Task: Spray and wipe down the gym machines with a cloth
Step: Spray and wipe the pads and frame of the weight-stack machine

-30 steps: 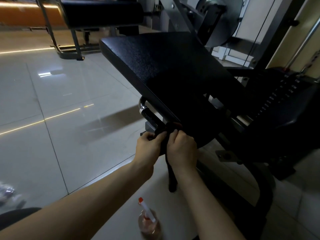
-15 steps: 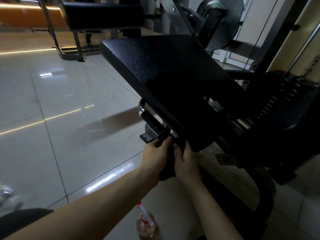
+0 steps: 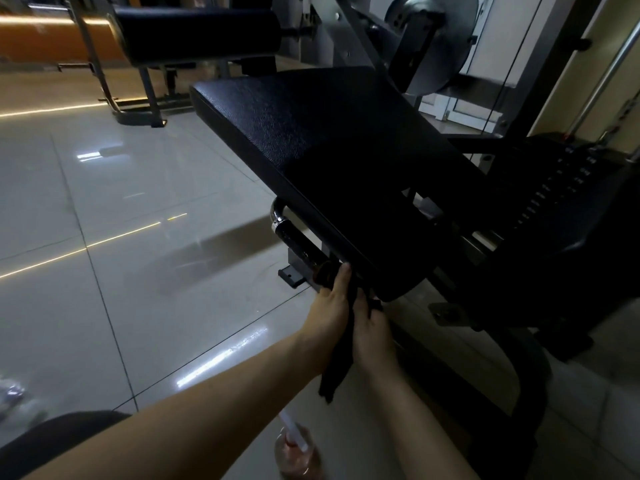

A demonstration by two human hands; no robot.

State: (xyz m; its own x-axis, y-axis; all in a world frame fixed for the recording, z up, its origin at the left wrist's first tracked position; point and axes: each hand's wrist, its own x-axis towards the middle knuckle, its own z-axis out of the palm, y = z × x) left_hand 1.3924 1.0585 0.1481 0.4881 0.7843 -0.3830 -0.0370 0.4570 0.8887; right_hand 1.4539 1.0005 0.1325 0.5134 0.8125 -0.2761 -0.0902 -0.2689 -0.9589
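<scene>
A black padded seat [image 3: 322, 147] of a gym machine slants across the middle of the view. Under its near edge runs a chrome-and-black handle bar [image 3: 294, 239]. A dark cloth [image 3: 337, 367] hangs between my two hands just below the seat's near corner. My left hand [image 3: 329, 306] holds the cloth with its fingers up by the end of the bar. My right hand [image 3: 372, 332] grips the cloth beside it. A spray bottle [image 3: 298, 452] with pinkish liquid stands on the floor below my arms.
Glossy pale floor tiles [image 3: 104, 254] spread to the left. A black weight stack [image 3: 554, 188] and frame sit on the right. A padded roller [image 3: 197, 32] and metal stands [image 3: 138, 109] are at the back. My dark-clad knee [image 3: 52, 441] shows at bottom left.
Both hands have dropped from the seat's edge to just under its near corner, and the cloth now hangs longer between them. The view has shifted slightly.
</scene>
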